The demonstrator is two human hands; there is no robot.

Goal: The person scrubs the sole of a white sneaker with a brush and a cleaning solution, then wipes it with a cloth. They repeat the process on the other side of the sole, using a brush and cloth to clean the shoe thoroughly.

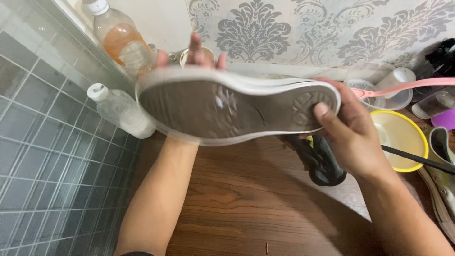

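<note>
I hold a sneaker [237,106] up sideways with its worn grey sole and white rim facing me. My left hand [194,54] grips the toe end from behind, so only the fingertips show above the rim. My right hand [348,135] clasps the heel end, thumb pressed on the sole's tread. The shoe's upper is hidden behind the sole. The picture is slightly blurred by motion.
Two clear plastic bottles [121,38] [118,111] lie by the grey tiled wall at left. A yellow bowl [403,142] with a black stick, a clear container [388,90], a pink strip, a black cloth [324,163] and another shoe [443,175] sit on the wooden floor [246,208].
</note>
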